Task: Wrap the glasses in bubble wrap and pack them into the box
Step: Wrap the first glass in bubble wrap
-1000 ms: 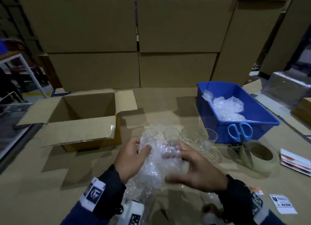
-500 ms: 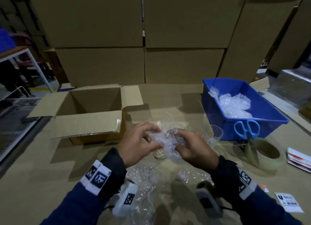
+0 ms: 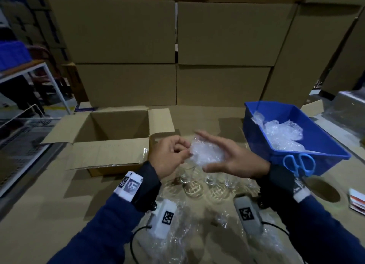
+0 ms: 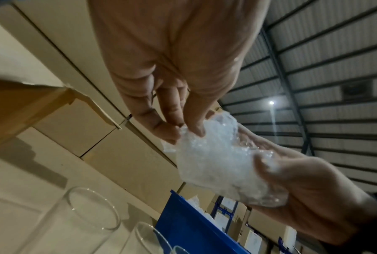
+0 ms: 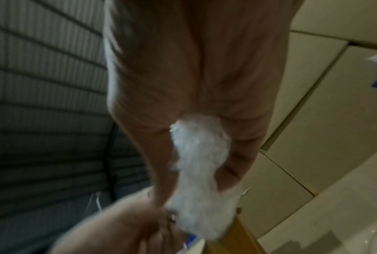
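Note:
A glass bundled in bubble wrap point(image 3: 207, 157) is held in the air between my two hands, above several bare glasses point(image 3: 187, 176) standing on the table. My left hand point(image 3: 182, 148) pinches the bundle's left end with curled fingers, as the left wrist view shows point(image 4: 183, 128). My right hand point(image 3: 205, 151) holds the bundle point(image 4: 216, 165) between stretched fingers above and thumb below. The right wrist view is blurred and shows the white bundle point(image 5: 200, 171) in that hand. The open cardboard box point(image 3: 110, 145) stands to the left of my hands, and nothing shows inside it.
A blue bin point(image 3: 316, 145) with bubble wrap point(image 3: 282, 135) stands at right, blue scissors point(image 3: 298, 163) at its front. A tape roll point(image 3: 324, 188) and cards point(image 3: 357, 200) lie right of my forearm. Loose wrap point(image 3: 177, 224) lies under my wrists. Stacked cartons point(image 3: 217, 46) wall the back.
The hanging tail of wrap has been gathered into a compact bundle. Both hands have lifted it up and away from the table, and the right fingers have straightened over it.

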Demonstrator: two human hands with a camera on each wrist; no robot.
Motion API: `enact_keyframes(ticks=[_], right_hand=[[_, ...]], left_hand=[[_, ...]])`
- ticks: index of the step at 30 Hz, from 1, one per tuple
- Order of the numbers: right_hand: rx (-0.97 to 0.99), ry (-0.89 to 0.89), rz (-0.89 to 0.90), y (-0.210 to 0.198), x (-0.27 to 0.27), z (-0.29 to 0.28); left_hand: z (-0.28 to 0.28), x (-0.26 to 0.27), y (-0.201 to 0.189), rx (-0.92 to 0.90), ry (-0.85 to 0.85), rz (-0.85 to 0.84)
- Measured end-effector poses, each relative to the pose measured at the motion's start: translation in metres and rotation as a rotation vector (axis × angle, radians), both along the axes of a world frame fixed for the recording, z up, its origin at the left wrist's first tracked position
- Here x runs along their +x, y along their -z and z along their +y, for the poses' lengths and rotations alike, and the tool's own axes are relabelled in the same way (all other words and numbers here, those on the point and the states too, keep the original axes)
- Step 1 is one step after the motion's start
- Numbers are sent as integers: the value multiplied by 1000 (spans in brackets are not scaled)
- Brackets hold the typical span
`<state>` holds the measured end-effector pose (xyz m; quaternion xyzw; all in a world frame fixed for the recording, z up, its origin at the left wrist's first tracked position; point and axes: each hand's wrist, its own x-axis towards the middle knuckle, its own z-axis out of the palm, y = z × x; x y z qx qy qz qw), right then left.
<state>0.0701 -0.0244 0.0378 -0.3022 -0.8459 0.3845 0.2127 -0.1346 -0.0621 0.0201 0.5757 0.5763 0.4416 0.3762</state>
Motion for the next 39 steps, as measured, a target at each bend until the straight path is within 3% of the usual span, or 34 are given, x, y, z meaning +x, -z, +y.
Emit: enact_keyframes(ticks=[2,4,6,9,16,21,29,34,39], right_hand=[[88,90,-7,2,-9,9],[99,239,5,5,-19,18],[151,299,-105,12,-31,26],[217,220,-357,25,-54,33],[446,112,-704,32,-95,47],[448,128,-738,36,-110,52],[300,67,-741,41,-99,71],[389,198,-778,47,-106,71],[489,199,-919,58,-117,70]], left_hand=[[4,0,-1,-27,18,-102],[7,0,2,-41,-88,-143],[7,0,11,-87,-183,8],[5,1,28,-250,-136,235],[20,1,55,-404,-107,344],[34,3,68,-359,-104,390],[41,-3,82,-324,-111,325],[42,-6,87,-302,-112,287],[44,-6,90,-299,-121,277]])
